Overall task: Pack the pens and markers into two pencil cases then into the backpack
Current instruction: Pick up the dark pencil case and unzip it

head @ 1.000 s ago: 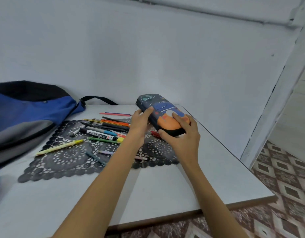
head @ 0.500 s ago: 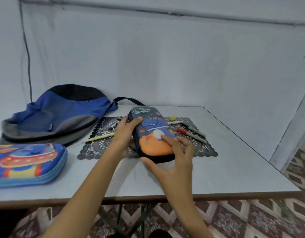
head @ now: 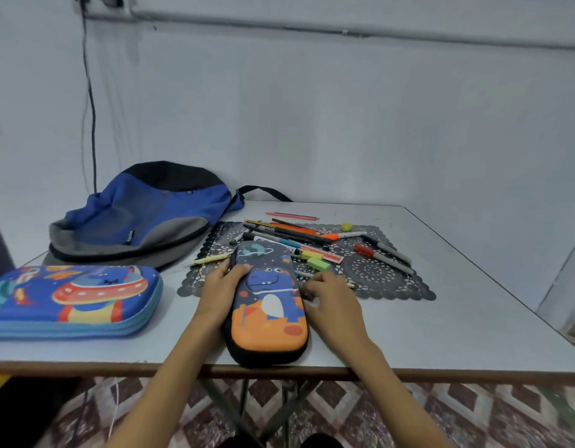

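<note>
A closed dark pencil case [head: 268,305] with a blue dinosaur and an orange end lies lengthwise at the table's front edge. My left hand [head: 221,286] grips its left side, thumb on top. My right hand [head: 334,299] holds its right edge with curled fingers; the fingertips are blurred. Behind the case, several pens and markers [head: 289,234] lie on a dark lace mat [head: 376,276], with a red marker [head: 365,250] and a grey marker [head: 389,248] to the right. A second, blue pencil case [head: 73,299] lies closed at front left. The blue and grey backpack [head: 144,211] lies at back left.
The white table [head: 441,334] stands in a corner, with walls behind and to the right. A yellow pen [head: 208,260] sticks out past the mat's left edge. A small yellow round thing [head: 346,226] sits at the mat's far side. A cable [head: 92,108] hangs down the wall.
Both hands have pulled the dinosaur pencil case off the mat toward me to the table's front edge. My right hand shifted from the case's top to its right side. The view swung left.
</note>
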A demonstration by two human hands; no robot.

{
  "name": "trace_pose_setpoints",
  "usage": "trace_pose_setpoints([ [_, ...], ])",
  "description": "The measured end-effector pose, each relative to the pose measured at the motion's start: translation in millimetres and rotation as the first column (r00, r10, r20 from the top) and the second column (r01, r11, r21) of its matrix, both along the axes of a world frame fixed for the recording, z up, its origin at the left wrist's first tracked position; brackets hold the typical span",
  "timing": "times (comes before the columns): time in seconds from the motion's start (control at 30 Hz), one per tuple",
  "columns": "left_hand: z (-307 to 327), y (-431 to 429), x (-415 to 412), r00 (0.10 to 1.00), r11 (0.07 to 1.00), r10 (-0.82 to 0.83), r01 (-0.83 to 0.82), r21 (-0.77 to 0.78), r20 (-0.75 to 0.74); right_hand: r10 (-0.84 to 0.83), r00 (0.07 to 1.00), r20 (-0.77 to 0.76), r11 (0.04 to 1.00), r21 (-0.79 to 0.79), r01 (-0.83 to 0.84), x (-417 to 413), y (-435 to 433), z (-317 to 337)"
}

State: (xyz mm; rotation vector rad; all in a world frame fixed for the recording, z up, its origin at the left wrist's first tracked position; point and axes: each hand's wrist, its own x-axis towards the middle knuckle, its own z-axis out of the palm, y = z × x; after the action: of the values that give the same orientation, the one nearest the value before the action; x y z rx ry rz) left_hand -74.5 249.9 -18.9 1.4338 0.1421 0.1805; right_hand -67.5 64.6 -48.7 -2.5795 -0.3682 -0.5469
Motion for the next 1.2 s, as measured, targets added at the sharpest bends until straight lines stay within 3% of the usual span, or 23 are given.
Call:
trace_pose_setpoints([
  [0.1,-3,-1,4,1.000,1.000,-0.027,0.027,0.013,-0.014,-0.007,1.000,-0.027,0.999,-0.049,0.005,21,2,8],
  [0.3,-10,-1,11,0.999,0.992,-0.033,0.035,0.123,-0.015,0.007,0.986,-0.164,0.997,0.081,0.006,58,1,18],
  [0.53,-15,-7,15,0.999,0.968,-0.038,0.034,0.248,0.010,-0.005,0.985,-0.173,0.997,-0.072,-0.007,90,6,32],
  [0.73,-18,-11,13,0.999,0.962,-0.036,0.027,0.273,0.029,0.112,0.975,-0.193,0.986,0.147,-0.084,106,38,64],
  [0.83,-19,-11,14,0.998,0.952,-0.039,0.025,0.304,0.039,0.197,0.914,-0.356,0.977,-0.006,-0.213,105,68,76],
  [0.93,-18,-11,13,0.999,0.945,-0.024,0.008,0.327,0.043,0.140,0.849,-0.510,0.954,-0.160,-0.254,108,90,76],
  [1.2,-20,-10,12,0.999,0.947,-0.017,0.000,0.320,0.051,0.127,0.841,-0.525,0.941,-0.203,-0.269,112,110,81],
])
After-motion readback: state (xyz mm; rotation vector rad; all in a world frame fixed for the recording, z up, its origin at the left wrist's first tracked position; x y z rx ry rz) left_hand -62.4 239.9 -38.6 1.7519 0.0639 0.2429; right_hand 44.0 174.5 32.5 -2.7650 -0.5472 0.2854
